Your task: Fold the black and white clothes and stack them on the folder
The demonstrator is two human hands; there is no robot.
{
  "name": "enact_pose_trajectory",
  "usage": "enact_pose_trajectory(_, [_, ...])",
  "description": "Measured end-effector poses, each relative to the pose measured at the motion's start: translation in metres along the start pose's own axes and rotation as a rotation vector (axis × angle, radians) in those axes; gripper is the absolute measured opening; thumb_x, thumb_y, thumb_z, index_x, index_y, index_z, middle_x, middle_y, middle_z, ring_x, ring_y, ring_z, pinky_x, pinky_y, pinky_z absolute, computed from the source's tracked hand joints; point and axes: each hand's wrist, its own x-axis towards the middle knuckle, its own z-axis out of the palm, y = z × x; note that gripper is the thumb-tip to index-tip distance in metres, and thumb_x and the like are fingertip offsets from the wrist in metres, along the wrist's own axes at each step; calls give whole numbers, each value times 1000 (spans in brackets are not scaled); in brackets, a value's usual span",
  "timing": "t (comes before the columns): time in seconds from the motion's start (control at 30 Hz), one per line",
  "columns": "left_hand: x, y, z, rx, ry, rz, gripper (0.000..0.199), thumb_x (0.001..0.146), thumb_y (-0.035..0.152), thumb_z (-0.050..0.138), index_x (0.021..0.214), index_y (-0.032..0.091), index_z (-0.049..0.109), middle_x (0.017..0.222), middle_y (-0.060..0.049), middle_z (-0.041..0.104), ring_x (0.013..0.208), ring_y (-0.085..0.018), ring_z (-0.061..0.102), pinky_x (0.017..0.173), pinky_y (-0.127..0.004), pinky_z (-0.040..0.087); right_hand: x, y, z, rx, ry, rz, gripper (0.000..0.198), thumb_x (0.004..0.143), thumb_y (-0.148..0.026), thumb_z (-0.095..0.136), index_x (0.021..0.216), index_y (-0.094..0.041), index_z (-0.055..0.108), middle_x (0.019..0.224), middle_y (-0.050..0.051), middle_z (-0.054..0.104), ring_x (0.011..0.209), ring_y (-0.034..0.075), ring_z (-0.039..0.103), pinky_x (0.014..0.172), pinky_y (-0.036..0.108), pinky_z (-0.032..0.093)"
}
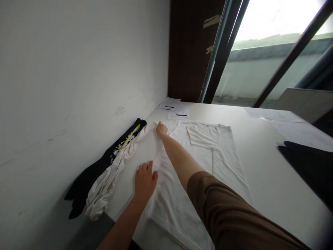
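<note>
A white T-shirt (179,194) lies spread on the white table, one sleeve folded in over its body. My right hand (161,129) reaches across the shirt, its fingers closed on the cloth of the far left sleeve. Part of the shirt's middle is hidden under my right arm in its brown sleeve. My left hand (145,178) rests with fingers stretched out at the shirt's left edge, palm down, partly on the bare tabletop. It grips nothing.
Along the wall lie a crumpled white garment (117,170) and a black garment (93,173) with a yellow and white print. Printed papers (178,111) sit in the far corner of the table (260,149). At right is black cloth (309,166), with a pale sheet (273,114) behind it.
</note>
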Motion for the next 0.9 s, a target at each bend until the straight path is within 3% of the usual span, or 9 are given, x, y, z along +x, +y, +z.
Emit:
enact_pose_trajectory(0.17, [0,0,0,-2,-106,-75,34,102,30,52,134,18,56,117,-11,65,100,-24,64,86,-34,45,12,32,-24,199,76,177,45,106,-34,30,141,-12,49,125,23,66,116,33,65,94,44,52])
enact_pose_trajectory(0.27, [0,1,-6,8,-180,-102,19,103,31,51,112,18,63,108,-8,66,93,-22,65,81,-32,45,19,50,-38,196,46,156,48,98,-44,53,132,-11,59,124,23,67,116,34,65,93,42,53])
enact_pose_trajectory(0.43, [-1,4,-20,49,-182,-31,14,100,28,54,93,19,62,105,-9,64,103,-24,62,90,-33,44,30,70,-61,221,-48,79,30,85,-31,71,105,-9,73,103,21,73,104,32,69,91,40,55])
enact_pose_trajectory(0.6, [-2,6,-35,-65,-393,-124,17,99,30,56,112,20,57,106,-8,72,92,-24,70,78,-32,46,40,93,-97,349,131,22,32,99,-34,50,113,-15,72,112,12,72,108,25,65,91,32,52])
enact_pose_trajectory(0.7, [-4,12,-54,-237,-488,-103,21,96,25,59,117,22,57,109,-6,74,99,-23,71,82,-30,46,44,119,-123,465,219,35,42,101,-37,40,120,-12,68,105,10,70,97,22,65,83,28,53])
enact_pose_trajectory(0.83, [-9,46,-86,-472,-546,32,20,93,23,61,113,24,60,103,-2,75,99,-21,71,83,-27,47,41,172,-158,822,385,75,39,95,-35,46,117,-8,65,83,4,64,81,19,61,70,25,51])
enact_pose_trajectory(0.9, [-16,71,-93,-493,-551,117,25,92,26,63,117,25,61,106,-3,75,104,-23,71,86,-29,48,31,205,-172,849,503,146,35,95,-35,47,114,-11,64,79,1,61,75,17,58,66,23,50])
